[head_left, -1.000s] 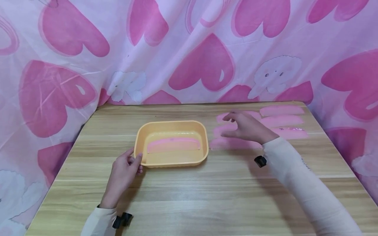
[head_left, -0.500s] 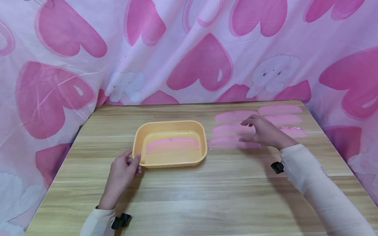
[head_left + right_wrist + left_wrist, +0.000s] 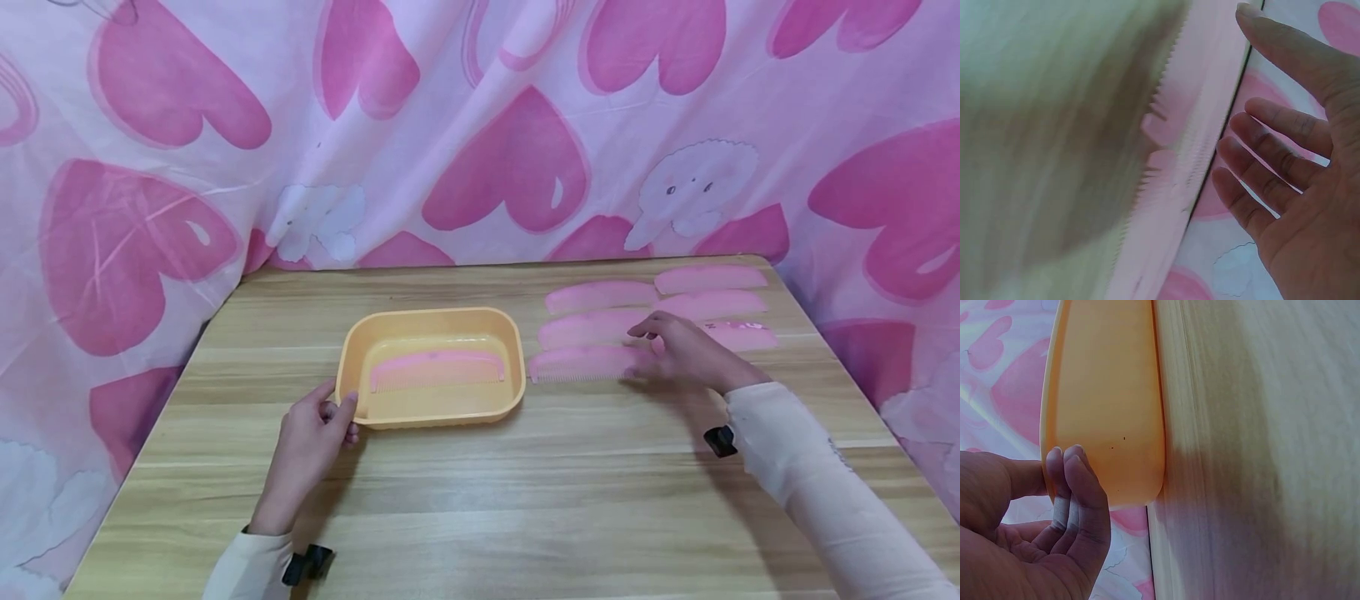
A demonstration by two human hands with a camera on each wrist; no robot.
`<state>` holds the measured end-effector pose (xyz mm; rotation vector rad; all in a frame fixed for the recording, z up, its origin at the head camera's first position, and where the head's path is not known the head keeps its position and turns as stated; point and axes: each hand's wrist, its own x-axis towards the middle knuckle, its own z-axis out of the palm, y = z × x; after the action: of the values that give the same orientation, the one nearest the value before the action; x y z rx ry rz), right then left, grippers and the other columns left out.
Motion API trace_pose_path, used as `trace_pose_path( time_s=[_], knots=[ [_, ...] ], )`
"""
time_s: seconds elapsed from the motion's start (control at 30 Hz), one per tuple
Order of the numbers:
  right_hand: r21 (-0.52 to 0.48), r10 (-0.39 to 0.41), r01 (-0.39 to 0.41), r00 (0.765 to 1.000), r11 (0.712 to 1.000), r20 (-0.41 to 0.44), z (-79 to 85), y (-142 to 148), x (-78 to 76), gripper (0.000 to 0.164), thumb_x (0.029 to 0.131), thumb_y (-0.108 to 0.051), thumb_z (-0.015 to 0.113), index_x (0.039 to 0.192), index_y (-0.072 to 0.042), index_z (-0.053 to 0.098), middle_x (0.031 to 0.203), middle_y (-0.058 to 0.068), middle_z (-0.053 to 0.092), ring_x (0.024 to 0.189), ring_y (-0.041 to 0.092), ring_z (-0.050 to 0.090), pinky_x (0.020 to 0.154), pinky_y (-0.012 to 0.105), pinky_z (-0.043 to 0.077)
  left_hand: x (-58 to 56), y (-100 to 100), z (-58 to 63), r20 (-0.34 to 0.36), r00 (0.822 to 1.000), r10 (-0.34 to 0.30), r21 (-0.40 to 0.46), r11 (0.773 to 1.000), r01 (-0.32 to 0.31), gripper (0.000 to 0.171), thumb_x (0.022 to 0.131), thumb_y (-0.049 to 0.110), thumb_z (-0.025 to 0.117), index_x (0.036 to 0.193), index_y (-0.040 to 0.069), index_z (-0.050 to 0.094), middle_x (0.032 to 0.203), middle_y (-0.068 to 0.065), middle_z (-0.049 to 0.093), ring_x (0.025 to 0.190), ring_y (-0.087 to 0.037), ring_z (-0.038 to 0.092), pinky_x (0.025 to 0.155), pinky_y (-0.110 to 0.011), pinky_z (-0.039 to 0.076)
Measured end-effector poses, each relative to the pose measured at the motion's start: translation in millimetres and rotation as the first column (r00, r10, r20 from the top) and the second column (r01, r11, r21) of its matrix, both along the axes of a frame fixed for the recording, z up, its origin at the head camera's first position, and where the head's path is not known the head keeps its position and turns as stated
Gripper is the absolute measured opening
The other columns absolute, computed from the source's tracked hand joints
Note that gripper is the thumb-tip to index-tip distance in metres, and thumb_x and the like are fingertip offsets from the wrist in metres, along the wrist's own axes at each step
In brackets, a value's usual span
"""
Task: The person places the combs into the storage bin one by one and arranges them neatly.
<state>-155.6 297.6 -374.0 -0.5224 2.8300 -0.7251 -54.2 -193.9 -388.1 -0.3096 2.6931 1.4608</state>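
My left hand grips the near left corner of a yellow plastic tray, its thumb and fingers on either side of the wall in the left wrist view. One pink comb lies inside the tray, teeth toward me. My right hand hovers over the near combs with thumb and fingers spread apart, holding nothing. Under its fingertips is the right end of the nearest left-hand comb. In the right wrist view, the ends of two pink combs lie beside the open hand.
Several pink combs lie in two columns on the wooden table, including a far right comb and one with printed marks. A pink heart-patterned cloth hangs behind the table's back edge. Black wrist devices sit at the sleeves.
My right hand has moved right and slightly toward me, from over the left column of combs to its right end. My left hand keeps its grip on the tray.
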Motion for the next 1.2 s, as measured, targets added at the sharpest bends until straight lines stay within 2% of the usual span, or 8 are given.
trace_pose_path(
  time_s=[0.1,0.23,0.47,0.73,0.93,1.2],
  knots=[
    [-0.023,-0.002,0.002,1.000,1.000,0.016,-6.1,2,0.1,0.064,0.078,-0.031,0.090,0.125,0.005,0.065,0.127,0.022,0.060,0.114,0.039,0.057,0.096,0.056,0.048,0.2,0,-0.8,0.007,1.000,0.003,-0.002,1.000,-0.003,0.052,0.106,0.022,0.055,0.148,-0.006,0.043,0.073,-0.009,0.064,0.064,-0.017,0.065,0.056,-0.029,0.055],
    [-0.030,0.027,-0.027,1.000,0.999,-0.005,-14.7,2,-1.7,0.063,0.077,-0.030,0.091,0.122,0.007,0.066,0.124,0.022,0.061,0.110,0.037,0.059,0.094,0.054,0.049,0.4,-1,-1.6,0.001,1.000,0.000,0.003,1.000,0.000,0.052,0.106,0.022,0.056,0.148,-0.006,0.043,0.073,-0.009,0.065,0.064,-0.017,0.065,0.056,-0.029,0.056],
    [-0.003,0.067,-0.067,0.997,0.998,-0.025,-27.2,2,-6.9,0.060,0.077,-0.034,0.090,0.118,0.005,0.069,0.117,0.018,0.064,0.105,0.030,0.060,0.091,0.049,0.050,-0.2,0,-1.3,0.012,1.000,0.006,0.000,1.000,-0.006,0.053,0.106,0.023,0.055,0.149,-0.006,0.043,0.075,-0.009,0.064,0.065,-0.018,0.065,0.054,-0.028,0.054],
    [-0.007,0.090,-0.090,0.996,0.996,-0.021,-32.3,2,-10.1,0.055,0.078,-0.033,0.089,0.116,0.003,0.072,0.106,0.010,0.064,0.093,0.023,0.055,0.081,0.039,0.049,-0.3,0,-0.9,0.017,1.000,0.008,0.001,1.000,-0.008,0.054,0.106,0.023,0.055,0.149,-0.006,0.042,0.074,-0.009,0.064,0.065,-0.018,0.065,0.055,-0.028,0.055],
    [-0.019,0.102,-0.102,0.995,0.995,-0.014,-36.4,3,-11.3,0.058,0.078,-0.036,0.089,0.118,0.002,0.072,0.108,0.009,0.062,0.095,0.021,0.054,0.084,0.041,0.049,-0.6,0,-1.1,0.013,1.000,0.003,-0.009,1.000,-0.002,0.052,0.106,0.022,0.056,0.148,-0.005,0.043,0.073,-0.008,0.064,0.064,-0.019,0.065,0.052,-0.027,0.052],
    [-0.048,0.135,-0.135,0.991,0.990,-0.015,-34.2,1,-12.4,0.049,0.080,-0.033,0.088,0.113,0.002,0.074,0.102,0.006,0.064,0.091,0.020,0.054,0.080,0.038,0.049,-0.4,0,-1.3,0.014,1.000,0.005,0.000,1.000,-0.005,0.053,0.105,0.020,0.056,0.149,-0.007,0.041,0.073,-0.009,0.064,0.065,-0.019,0.066,0.056,-0.029,0.056]
  ],
)
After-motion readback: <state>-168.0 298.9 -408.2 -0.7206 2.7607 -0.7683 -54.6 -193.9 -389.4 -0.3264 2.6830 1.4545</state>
